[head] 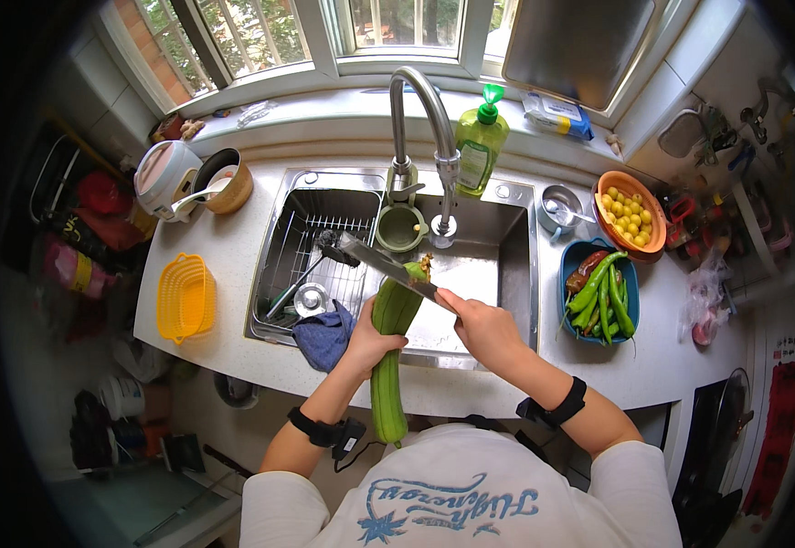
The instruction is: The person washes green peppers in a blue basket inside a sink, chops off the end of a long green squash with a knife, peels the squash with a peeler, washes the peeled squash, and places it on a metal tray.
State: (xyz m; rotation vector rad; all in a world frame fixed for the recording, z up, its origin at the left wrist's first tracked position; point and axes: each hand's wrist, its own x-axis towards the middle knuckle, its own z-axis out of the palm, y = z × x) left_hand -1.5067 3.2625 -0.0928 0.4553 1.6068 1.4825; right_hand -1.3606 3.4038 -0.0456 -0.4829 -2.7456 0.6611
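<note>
A long green luffa gourd [388,394] slants up from near my shirt to over the sink [515,250]. My left hand [369,346] is wrapped around its middle. In my right hand [485,330] is a kitchen knife [374,256], whose broad blade lies across the gourd's far end and points to the upper left. A withered brown blossom [427,266] clings to that end, just beyond the blade. Whether the edge has cut into the skin cannot be made out.
A steel faucet [397,123] arches over the sink. The left basin holds a wire rack [343,222] and a scrubber; a blue cloth [322,337] hangs over its front rim. Left stands a yellow basket [185,298]. Right are green peppers [602,294] and yellow fruit [625,214].
</note>
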